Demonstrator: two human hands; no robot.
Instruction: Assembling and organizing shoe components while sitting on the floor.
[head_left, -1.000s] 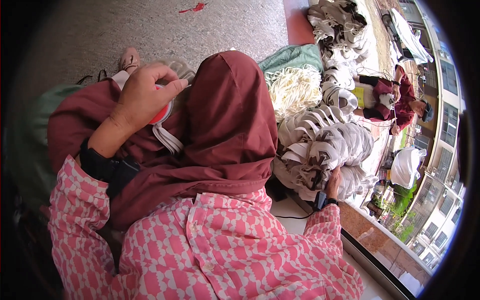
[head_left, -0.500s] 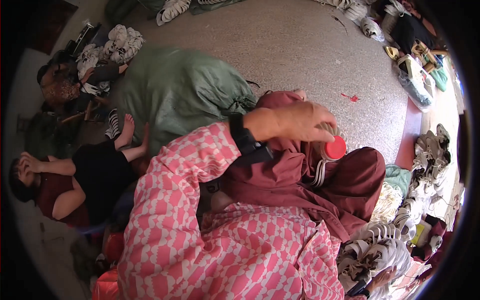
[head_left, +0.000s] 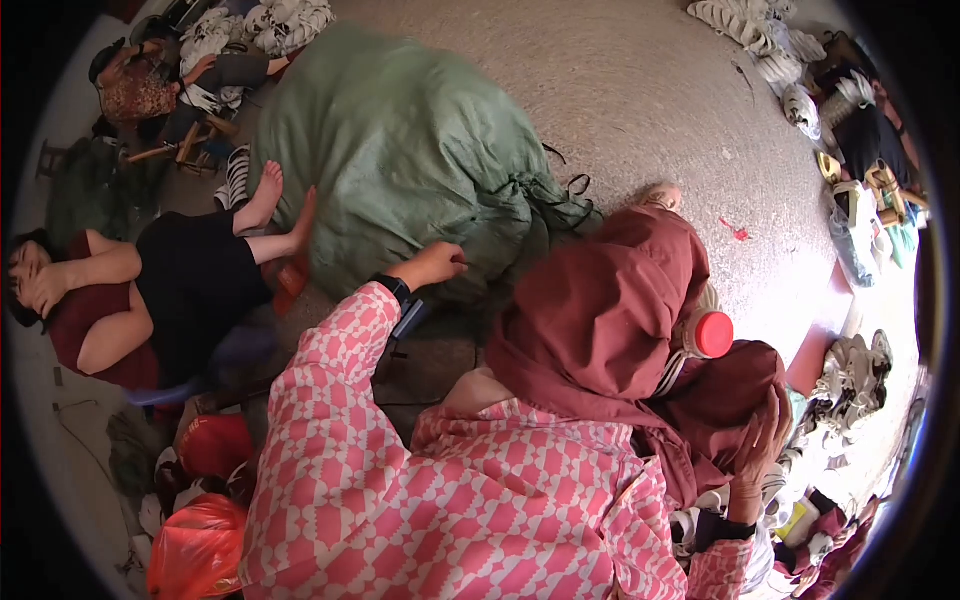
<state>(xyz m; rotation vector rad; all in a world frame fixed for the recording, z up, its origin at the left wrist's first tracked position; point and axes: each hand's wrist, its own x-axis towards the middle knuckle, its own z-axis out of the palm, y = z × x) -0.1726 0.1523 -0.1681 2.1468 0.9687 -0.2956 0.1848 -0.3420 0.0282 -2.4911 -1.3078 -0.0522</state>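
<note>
While the left hand (head_left: 437, 265) is held out before the near side of the green sack (head_left: 400, 150), the right hand (head_left: 765, 440) is at the outer edge of the dark red cloth (head_left: 600, 310) over the right knee. Head view, both hands in frame.

Left hand: back upward, fingers bent inward, nothing seen between them; palm side hidden, so cannot tell whether it is loose or clenched, or whether it touches the sack. Black strap (head_left: 393, 289) at its wrist.

Right hand: fingers extended, not closed on anything, tips pointing forward along the knee.

Jar (head_left: 690, 333): between the two hands, nearer the right, lying tilted between the knees; red lid (head_left: 714, 335) faces right. Neither hand is on it. Pale straps (head_left: 672, 372) hang just beside it, toward the body.

Left of the left hand: co-worker (head_left: 195, 265) in black and dark red, bare feet close to the sack. Further off, past that co-worker, a second person (head_left: 145, 88) sits near white shoe parts (head_left: 290, 25). Behind the left hand, toward the body's left: red bag (head_left: 200, 545).

Ahead of the right hand, beyond the jar: red scrap (head_left: 737, 232) on the floor (head_left: 620, 110). Beyond the right hand, to its right: pale shoe parts (head_left: 855, 375), piled.
</note>
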